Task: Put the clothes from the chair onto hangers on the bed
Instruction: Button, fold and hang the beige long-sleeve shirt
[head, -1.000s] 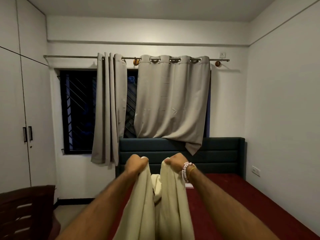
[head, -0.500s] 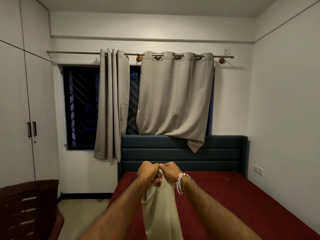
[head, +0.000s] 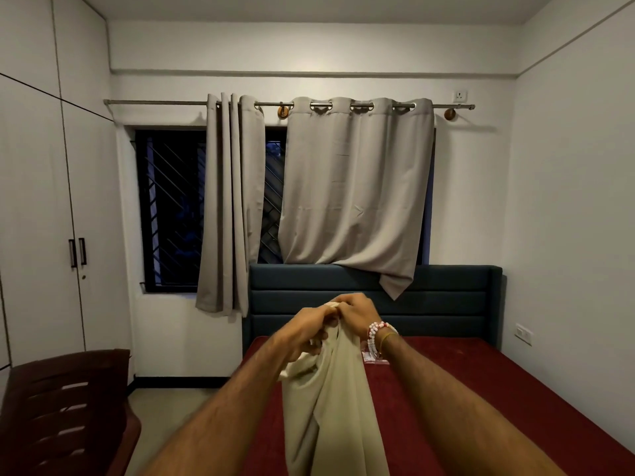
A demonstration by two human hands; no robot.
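Your hands meet just below the middle of the view, knuckles touching. Your left hand [head: 305,333] and your right hand [head: 357,312] both have their fingers curled tight round the bunched top edge of a pale beige, soft cloth garment [head: 330,407]. From that grip the garment hangs toward six o'clock, gathered lengthwise, and runs out of the bottom of the view. A loose fold puffs out at eight o'clock just under your left hand. Your right wrist wears a pink-and-white bead bracelet [head: 374,333] and a thin gold-coloured band [head: 387,338]. Behind the cloth lies the bed [head: 481,389] with its dark red cover, spreading from six to four o'clock; you cannot tell whether the garment touches it. A small clear packet [head: 374,359] lies on the red cover at six o'clock from your right wrist. The dark teal padded headboard [head: 446,297] stands at twelve o'clock from your hands. Above it hang grey eyelet curtains [head: 354,187], the right one's lower corner draped over the headboard's top. A dark brown slatted chair [head: 62,407] sits at eight o'clock, beside the bed. A white wardrobe [head: 41,218] with black handles stands at nine.
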